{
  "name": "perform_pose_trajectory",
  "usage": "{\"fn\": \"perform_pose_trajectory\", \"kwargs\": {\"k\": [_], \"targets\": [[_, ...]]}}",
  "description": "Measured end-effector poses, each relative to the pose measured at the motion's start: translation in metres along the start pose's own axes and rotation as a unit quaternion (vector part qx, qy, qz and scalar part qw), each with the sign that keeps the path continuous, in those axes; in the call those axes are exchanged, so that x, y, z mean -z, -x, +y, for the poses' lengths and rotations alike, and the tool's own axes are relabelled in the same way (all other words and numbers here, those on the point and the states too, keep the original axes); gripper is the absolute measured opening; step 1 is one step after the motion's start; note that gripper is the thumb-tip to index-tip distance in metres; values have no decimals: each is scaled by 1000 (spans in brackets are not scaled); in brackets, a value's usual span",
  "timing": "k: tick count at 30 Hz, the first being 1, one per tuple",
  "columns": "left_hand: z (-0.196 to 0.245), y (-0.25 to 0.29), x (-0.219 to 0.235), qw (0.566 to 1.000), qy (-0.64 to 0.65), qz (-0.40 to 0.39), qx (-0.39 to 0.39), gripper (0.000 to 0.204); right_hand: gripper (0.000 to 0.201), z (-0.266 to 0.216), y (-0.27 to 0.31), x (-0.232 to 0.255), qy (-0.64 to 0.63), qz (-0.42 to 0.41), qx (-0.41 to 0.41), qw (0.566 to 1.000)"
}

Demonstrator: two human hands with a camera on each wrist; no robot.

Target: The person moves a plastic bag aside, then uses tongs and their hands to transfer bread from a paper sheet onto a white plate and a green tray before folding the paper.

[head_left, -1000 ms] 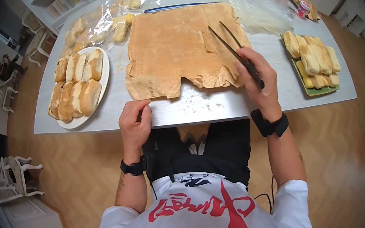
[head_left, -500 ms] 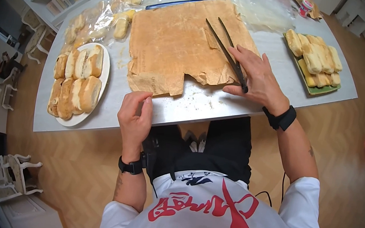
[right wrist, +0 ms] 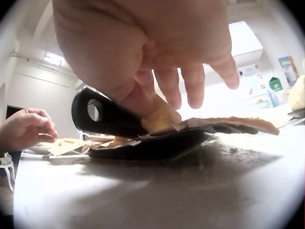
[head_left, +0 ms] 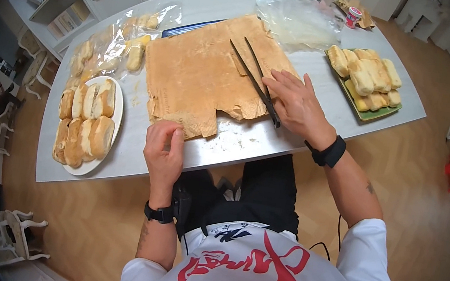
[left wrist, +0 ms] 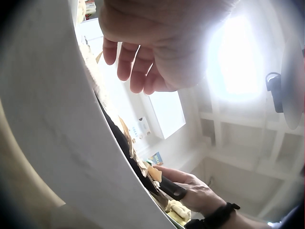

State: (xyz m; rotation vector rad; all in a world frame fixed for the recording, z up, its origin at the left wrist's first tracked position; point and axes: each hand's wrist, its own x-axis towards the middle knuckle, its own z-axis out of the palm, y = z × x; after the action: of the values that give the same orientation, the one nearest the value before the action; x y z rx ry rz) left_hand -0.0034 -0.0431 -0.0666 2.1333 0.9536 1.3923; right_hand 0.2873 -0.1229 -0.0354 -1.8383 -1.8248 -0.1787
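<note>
Black tongs (head_left: 272,112) lie across a torn sheet of brown paper (head_left: 189,70), tips pointing away and the joined end toward me. Over that end my right hand (head_left: 300,110) spreads its straight fingers. In the right wrist view, the thumb is right by the tongs' handle (right wrist: 119,121), which has a hole in it. At the table's front edge, near the paper's lower left corner, my left hand (head_left: 164,151) holds nothing. The left wrist view shows its fingers (left wrist: 125,62) hanging loosely curled. Under the paper shows something flat and black.
On the left stands a white oval plate (head_left: 117,123) of browned bread pieces (head_left: 86,124). Behind it lie clear bags of bread (head_left: 119,44). A green plate (head_left: 379,114) piled with pale bread rolls (head_left: 368,75) is at right. A clear plastic bag (head_left: 296,25) and a small cup (head_left: 353,18) lie farther back.
My right hand has lowered the tongs onto the paper, let go of them and straightened its fingers. The left hand has stayed by the table edge, its fingers loosening slightly. The head view has shifted.
</note>
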Motion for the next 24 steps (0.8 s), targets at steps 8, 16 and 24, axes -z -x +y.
{"fn": "perform_pose_trajectory", "kwargs": {"k": [8,16,24], "targets": [[4,1,-10,1000,0,5,5,4,10,-82,-12,-27,-245,204,90,944],[47,-19,-17,987,147,-13,64,46,27,-143,-44,-106,-720,-83,-210,656],[-11,-52,16,990,-33,-131,45,52,40,-181,-57,-60,-860,33,-222,458]]}}
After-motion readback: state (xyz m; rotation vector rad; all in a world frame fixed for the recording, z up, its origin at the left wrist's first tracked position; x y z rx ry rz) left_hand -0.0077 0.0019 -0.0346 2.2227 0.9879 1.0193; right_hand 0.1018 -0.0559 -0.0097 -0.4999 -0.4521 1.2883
